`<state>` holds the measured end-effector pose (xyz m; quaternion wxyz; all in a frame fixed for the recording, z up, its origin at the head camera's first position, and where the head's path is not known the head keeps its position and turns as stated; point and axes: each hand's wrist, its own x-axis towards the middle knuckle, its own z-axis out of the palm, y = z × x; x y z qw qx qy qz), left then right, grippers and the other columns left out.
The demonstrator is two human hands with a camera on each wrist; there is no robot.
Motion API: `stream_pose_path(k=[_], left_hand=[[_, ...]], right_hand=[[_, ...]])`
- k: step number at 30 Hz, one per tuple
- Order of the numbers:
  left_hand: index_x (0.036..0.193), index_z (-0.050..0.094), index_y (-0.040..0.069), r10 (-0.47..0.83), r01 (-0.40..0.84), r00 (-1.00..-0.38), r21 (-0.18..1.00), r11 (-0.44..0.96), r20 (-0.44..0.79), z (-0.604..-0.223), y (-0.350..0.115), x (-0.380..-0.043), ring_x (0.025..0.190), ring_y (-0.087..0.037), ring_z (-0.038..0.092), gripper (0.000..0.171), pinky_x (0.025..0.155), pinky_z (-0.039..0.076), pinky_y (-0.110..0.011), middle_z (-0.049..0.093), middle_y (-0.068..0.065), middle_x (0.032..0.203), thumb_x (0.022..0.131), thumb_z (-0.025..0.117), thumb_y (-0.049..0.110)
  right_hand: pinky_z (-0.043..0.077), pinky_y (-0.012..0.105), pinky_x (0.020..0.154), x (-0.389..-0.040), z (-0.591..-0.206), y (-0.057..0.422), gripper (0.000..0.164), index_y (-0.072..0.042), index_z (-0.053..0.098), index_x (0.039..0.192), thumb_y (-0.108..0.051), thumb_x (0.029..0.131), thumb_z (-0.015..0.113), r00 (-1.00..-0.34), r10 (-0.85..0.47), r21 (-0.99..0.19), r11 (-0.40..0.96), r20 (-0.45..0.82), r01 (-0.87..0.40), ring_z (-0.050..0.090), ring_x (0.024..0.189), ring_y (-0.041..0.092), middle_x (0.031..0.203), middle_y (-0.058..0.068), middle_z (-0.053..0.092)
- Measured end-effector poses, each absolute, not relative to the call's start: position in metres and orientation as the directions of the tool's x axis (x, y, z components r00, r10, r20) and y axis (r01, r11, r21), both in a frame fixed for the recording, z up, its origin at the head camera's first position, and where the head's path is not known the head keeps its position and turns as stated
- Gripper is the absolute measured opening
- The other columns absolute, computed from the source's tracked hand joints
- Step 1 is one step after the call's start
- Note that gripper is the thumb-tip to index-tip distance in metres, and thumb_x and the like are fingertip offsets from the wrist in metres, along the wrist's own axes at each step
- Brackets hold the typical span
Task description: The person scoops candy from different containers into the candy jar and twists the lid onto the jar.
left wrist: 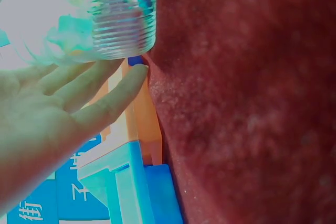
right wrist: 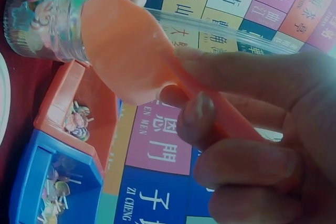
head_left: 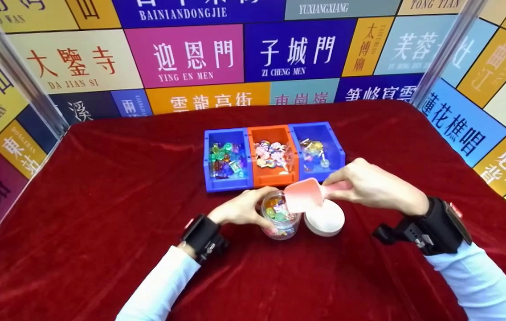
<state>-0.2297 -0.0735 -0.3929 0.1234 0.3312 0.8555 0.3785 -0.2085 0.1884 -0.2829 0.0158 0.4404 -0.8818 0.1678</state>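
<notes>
Pink plastic scoop (head_left: 303,195), gripped by the right hand (head_left: 362,185) near the clear round jar (head_left: 281,218), could topple it if the left hand (head_left: 242,208) loses hold.

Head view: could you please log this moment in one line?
left hand: holds jar; right hand: grips scoop; scoop: at jar mouth; lid: beside jar

Booth-like space — printed sign walls (head_left: 297,58), red-draped table (head_left: 119,187)

Scoop (head_left: 303,195) in right hand's (head_left: 362,185) grip is pink; lid (head_left: 325,219) near it, white. Candies (head_left: 278,215) by left hand's (head_left: 240,208) grip: green, orange, mixed. Beyond grips: blue bins (head_left: 228,184), orange bin (head_left: 273,179). Cloth (head_left: 124,200) beneath: dark red.
</notes>
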Motion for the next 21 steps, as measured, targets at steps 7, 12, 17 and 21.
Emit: stream_pose_path(k=[7, 12, 17, 21], left_hand=[[0.128, 0.043, 0.008, 0.658, 0.466, -0.752, 0.727, 0.504, 0.026, -0.391, -0.073, -0.229, 0.105, -0.017, 0.052, 0.078, 0.091, 0.04, -0.026, 0.056, -0.007, 0.118, 0.062, 0.081, 0.026], [0.129, 0.043, 0.006, 0.669, 0.479, -0.743, 0.719, 0.504, 0.027, -0.39, -0.073, -0.23, 0.106, -0.018, 0.051, 0.078, 0.093, 0.04, -0.028, 0.055, -0.008, 0.119, 0.063, 0.08, 0.025], [0.129, 0.042, 0.007, 0.68, 0.481, -0.733, 0.725, 0.493, 0.025, -0.389, -0.076, -0.231, 0.107, -0.017, 0.051, 0.078, 0.094, 0.039, -0.028, 0.054, -0.007, 0.12, 0.064, 0.08, 0.025], [0.131, 0.041, 0.006, 0.69, 0.446, -0.724, 0.772, 0.453, 0.013, -0.389, -0.081, -0.233, 0.11, -0.018, 0.05, 0.076, 0.092, 0.041, -0.029, 0.053, -0.009, 0.123, 0.067, 0.077, 0.027]], right_hand=[[0.035, 0.017, 0.047, -0.21, -0.283, 0.189, 0.011, -0.011, 0.071, 0.083, -0.021, 0.08, 0.065, -0.618, -0.766, -0.26, 0.569, 0.178, -0.78, 0.035, 0.05, -0.001, 0.055, -0.012, 0.049], [0.037, 0.017, 0.049, -0.214, -0.285, 0.192, 0.014, -0.012, 0.071, 0.083, -0.025, 0.081, 0.064, -0.617, -0.767, -0.266, 0.567, 0.177, -0.78, 0.04, 0.052, 0.0, 0.058, -0.012, 0.051], [0.035, 0.018, 0.05, -0.219, -0.289, 0.197, 0.018, -0.014, 0.071, 0.083, -0.03, 0.082, 0.063, -0.642, -0.746, -0.285, 0.585, 0.176, -0.759, 0.039, 0.052, 0.001, 0.053, -0.014, 0.041], [0.036, 0.018, 0.051, -0.223, -0.292, 0.201, 0.018, -0.013, 0.071, 0.085, -0.028, 0.083, 0.062, -0.676, -0.708, -0.337, 0.598, 0.203, -0.727, 0.042, 0.053, 0.002, 0.058, -0.013, 0.05]])
